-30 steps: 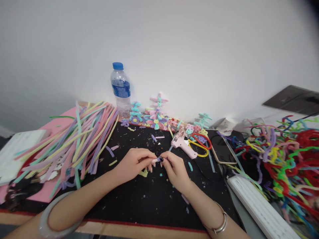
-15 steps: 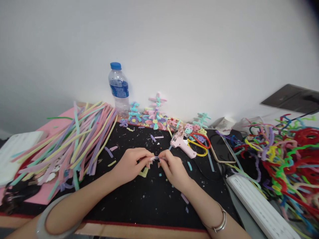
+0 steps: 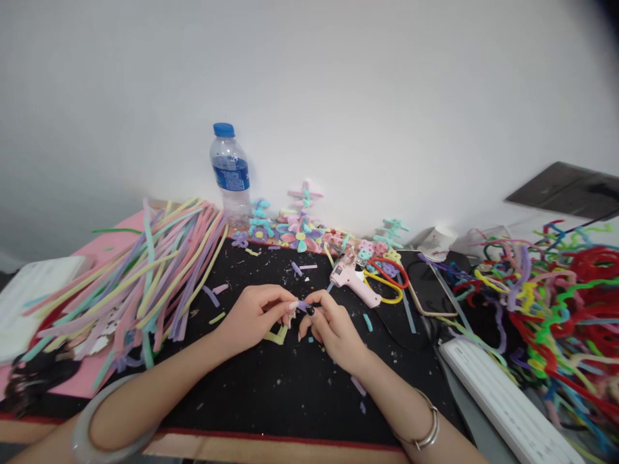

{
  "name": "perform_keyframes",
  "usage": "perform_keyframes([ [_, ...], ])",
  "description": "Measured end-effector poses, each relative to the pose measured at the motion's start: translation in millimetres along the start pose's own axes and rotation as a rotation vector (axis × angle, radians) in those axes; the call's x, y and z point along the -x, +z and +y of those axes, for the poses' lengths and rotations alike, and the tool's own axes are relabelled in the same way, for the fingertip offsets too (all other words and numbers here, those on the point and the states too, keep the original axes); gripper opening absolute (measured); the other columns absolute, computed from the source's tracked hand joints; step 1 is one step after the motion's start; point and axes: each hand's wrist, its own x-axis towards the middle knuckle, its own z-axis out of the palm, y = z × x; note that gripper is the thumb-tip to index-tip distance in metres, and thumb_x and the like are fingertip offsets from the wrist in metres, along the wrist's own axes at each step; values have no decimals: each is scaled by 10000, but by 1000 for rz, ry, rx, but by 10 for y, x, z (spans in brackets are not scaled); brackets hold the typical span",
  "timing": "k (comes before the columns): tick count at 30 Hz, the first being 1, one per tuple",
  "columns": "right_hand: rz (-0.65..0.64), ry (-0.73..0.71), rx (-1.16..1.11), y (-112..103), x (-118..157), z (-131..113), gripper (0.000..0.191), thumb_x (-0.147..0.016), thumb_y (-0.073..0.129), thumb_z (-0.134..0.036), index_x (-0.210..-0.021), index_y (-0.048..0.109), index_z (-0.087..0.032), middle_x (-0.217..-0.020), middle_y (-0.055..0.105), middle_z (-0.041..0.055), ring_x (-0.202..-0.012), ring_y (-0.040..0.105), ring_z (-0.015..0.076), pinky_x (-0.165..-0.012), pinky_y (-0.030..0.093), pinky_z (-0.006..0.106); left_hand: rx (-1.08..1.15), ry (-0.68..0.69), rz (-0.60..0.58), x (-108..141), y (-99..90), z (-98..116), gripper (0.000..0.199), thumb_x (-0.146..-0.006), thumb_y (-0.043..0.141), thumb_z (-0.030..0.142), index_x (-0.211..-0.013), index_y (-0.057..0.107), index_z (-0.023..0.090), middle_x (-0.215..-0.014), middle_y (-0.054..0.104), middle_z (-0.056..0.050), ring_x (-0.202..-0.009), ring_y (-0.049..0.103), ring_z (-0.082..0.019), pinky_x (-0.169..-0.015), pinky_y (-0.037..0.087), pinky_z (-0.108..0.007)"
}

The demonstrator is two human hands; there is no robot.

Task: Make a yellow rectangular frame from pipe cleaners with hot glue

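My left hand [image 3: 258, 319] pinches a small purple fuzzy piece [image 3: 302, 305] between thumb and forefinger above the black mat [image 3: 271, 399]. From the other side, my right hand [image 3: 333, 325] grips the same piece with its fingertips, its lower fingers curled. Fingers hide most of the piece. Just below my left fingertips lies a pale yellow bent strip [image 3: 277, 335] on the mat. A pink glue gun [image 3: 355, 283] rests beyond my right hand, beside scissors with red and yellow handles [image 3: 385, 290].
Pastel fuzzy stems [image 3: 159, 270] are heaped at left, with a bottle [image 3: 231, 177] behind. Fuzzy flowers [image 3: 300, 240] line the wall. A phone [image 3: 432, 288], a white power strip [image 3: 503, 399] and tangled bright stems [image 3: 570, 309] are at right.
My fingers have shifted slightly around the purple piece, and more of it shows between them. The lower fingers of my right hand have spread a little downward.
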Motion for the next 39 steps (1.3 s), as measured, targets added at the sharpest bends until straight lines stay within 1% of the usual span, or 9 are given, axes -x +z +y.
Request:
perform_keyframes([
  [6, 33, -25, 234, -41, 7, -69, 146, -919, 370, -201, -805, 462, -206, -694, 628, -7, -526, 519, 106, -519, 364, 209, -144, 138, -66, 25, 12, 4, 211, -868, 487, 158, -742, 656, 163, -624, 601, 12, -595, 561, -103, -620, 414, -215],
  [11, 68, -53, 407, -15, 9, -50, 102, -901, 379, -175, -830, 441, -214, -736, 633, 24, -624, 598, 156, -573, 401, 239, -201, 142, -59, 33, 29, -4, 210, -869, 474, 160, -726, 628, 165, -630, 593, 11, -609, 548, -108, -614, 400, -214],
  [16, 91, -57, 556, 23, 25, -57, 124, -889, 371, -186, -778, 415, -217, -656, 600, 17, -560, 583, 164, -538, 381, 245, -228, 141, -51, 32, 45, -8, 225, -863, 474, 172, -667, 585, 164, -612, 569, 16, -588, 528, -104, -579, 385, -207],
  [22, 241, -27, 408, 15, 34, -58, 167, -896, 407, -228, -732, 440, -216, -593, 519, -27, -513, 511, 125, -492, 349, 216, -227, 85, -3, -3, -28, -30, 207, -881, 460, 279, -861, 636, 171, -756, 635, -21, -648, 569, -129, -594, 421, -219],
  [26, 338, -26, 292, -12, 8, 0, 158, -872, 465, -217, -722, 511, -197, -629, 547, -16, -565, 525, 122, -535, 393, 219, -485, 1, 123, -22, -171, -38, 208, -854, 478, 336, -858, 614, 179, -738, 610, -20, -594, 532, -145, -573, 389, -255],
  [28, 360, -15, 203, -20, -10, 31, 109, -851, 498, -208, -762, 557, -190, -669, 590, -2, -587, 552, 125, -546, 422, 222, -600, -66, 109, -17, -215, -47, 208, -813, 523, 381, -826, 604, 191, -741, 604, -19, -605, 538, -162, -556, 364, -263],
  [31, 362, -6, 81, -19, -32, 64, 71, -824, 530, -195, -815, 600, -184, -674, 625, 3, -582, 591, 130, -543, 459, 228, -658, -140, 13, 1, -212, -78, 197, -767, 564, 393, -786, 594, 199, -749, 603, -21, -643, 565, -184, -560, 355, -266],
  [35, 326, 10, -4, -11, -45, 78, 90, -815, 541, -178, -850, 624, -184, -673, 662, 10, -613, 643, 144, -605, 507, 253, -570, -163, -72, 13, -149, -122, 121, -769, 543, 304, -734, 575, 193, -728, 597, -17, -655, 572, -182, -576, 374, -265],
  [39, 341, 33, -106, -14, -44, 83, 88, -812, 561, -187, -888, 605, -187, -677, 680, 11, -632, 654, 149, -629, 515, 265, -294, -224, -39, 0, -103, -123, 107, -787, 526, 286, -742, 538, 189, -646, 577, 13, -539, 553, -147, -504, 379, -246],
])
